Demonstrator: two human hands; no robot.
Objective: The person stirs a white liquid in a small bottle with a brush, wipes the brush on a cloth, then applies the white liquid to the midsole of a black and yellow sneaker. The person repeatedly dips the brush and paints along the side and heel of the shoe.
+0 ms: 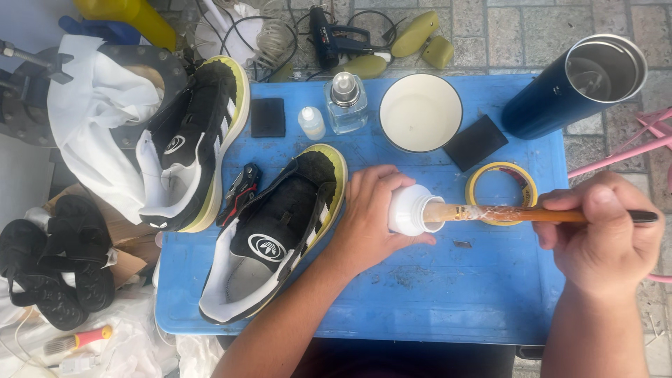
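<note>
**Dipping a brush: white jar and handle on one line**

Holding the small white jar (408, 209) on its side, my left hand (369, 217) wraps it from the left, its mouth facing right, just above the blue bench (434, 294). The brush (539, 214) enters that mouth; its long axis runs level, left to right, from the jar to my right hand (605, 234), whose grip is closed around the orange handle with the dark end sticking out past the fist. Jar and handle thus share one line, the left hand at the jar end and the right hand at the far end; the bristles are hidden inside the jar.

Just behind the handle lies a yellow roll of tape (501, 190), flat on the bench. Left of my left hand rests a black shoe with a yellow sole (280, 231), toe away from me; a second like it (196, 140) lies further left, at the bench edge. Along the far edge stand a clear glass bottle (346, 103), a small white dropper bottle (311, 122), a white bowl (421, 112), two black pads (267, 117) and a dark blue flask (570, 87) with its lid off, tilted.
</note>
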